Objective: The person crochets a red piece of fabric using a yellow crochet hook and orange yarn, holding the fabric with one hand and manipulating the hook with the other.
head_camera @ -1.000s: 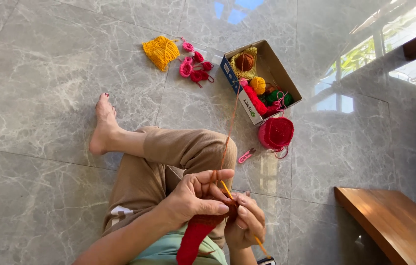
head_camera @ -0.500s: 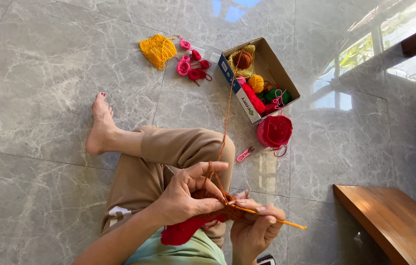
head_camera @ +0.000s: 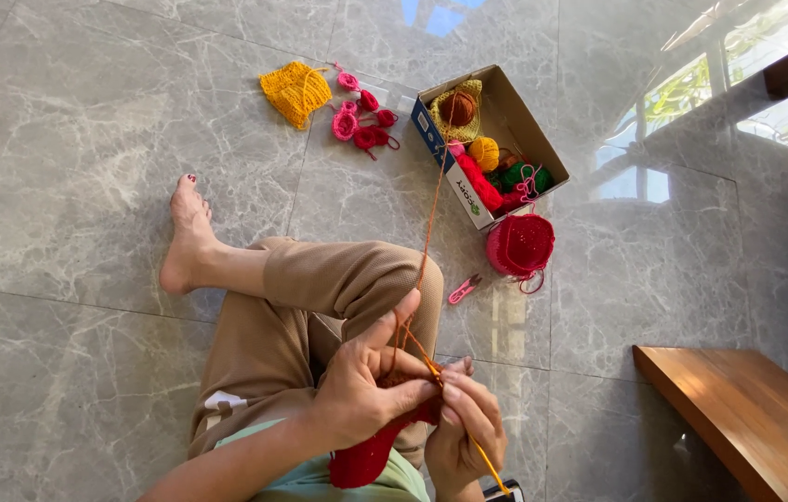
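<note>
Sitting on the marble floor (head_camera: 87, 139), one leg stretched out, knitting a red piece (head_camera: 366, 455) held low over the lap, well below the cardboard box (head_camera: 524, 121).

Left hand (head_camera: 366, 390) closing around the top edge of the red piece, fingers curled over it, thumb lifted and pointing up toward the box, apparently keeping the orange strand (head_camera: 426, 242) taut. Right hand (head_camera: 468, 432) pinching shut on a yellow needle (head_camera: 482, 455), fingertips bunched at the working point, the needle's far end slanting down and away from the box. Both hands touching at the stitches, wrists bent inward, so the work is staying close and steady.

Strand running straight up from the hands, over the bent knee, into the box, probably so the yarn feeds freely from the balls inside (brown, yellow, red, green). Red knitted pouch (head_camera: 519, 246) lying just below the box, touching its corner. Small pink snips (head_camera: 462, 290) resting between the box and the knee, within easy reach. Yellow knitted square (head_camera: 295, 91) and some pink and red bits (head_camera: 361, 121) lying left of the box. Wooden bench (head_camera: 747, 418) standing well below and right of it.
</note>
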